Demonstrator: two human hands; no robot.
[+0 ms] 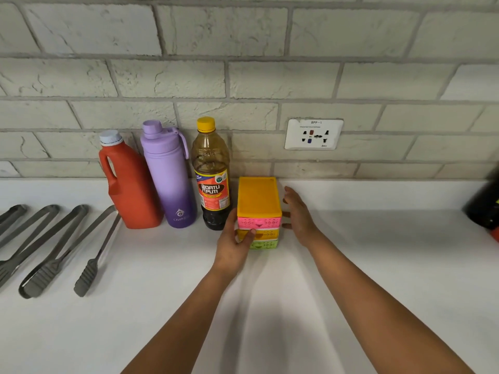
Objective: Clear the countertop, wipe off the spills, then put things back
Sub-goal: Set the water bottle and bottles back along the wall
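Note:
A small plastic drawer box (258,201) with a yellow top and pink, yellow and green drawers stands on the white countertop (378,265) near the wall. My left hand (234,247) grips its left front corner, thumb across the drawer fronts. My right hand (299,217) is beside the box's right side with fingers straight; whether the fingertips touch the box I cannot tell. To the left of the box stand a soy sauce bottle (212,174) with a yellow cap, a purple water bottle (168,174) and a red jug (129,184), in a row along the wall.
Several metal tongs (54,249) lie on the counter at the left. A dark object (483,206) sits at the right edge. A wall socket (313,134) is set in the brick wall above the box.

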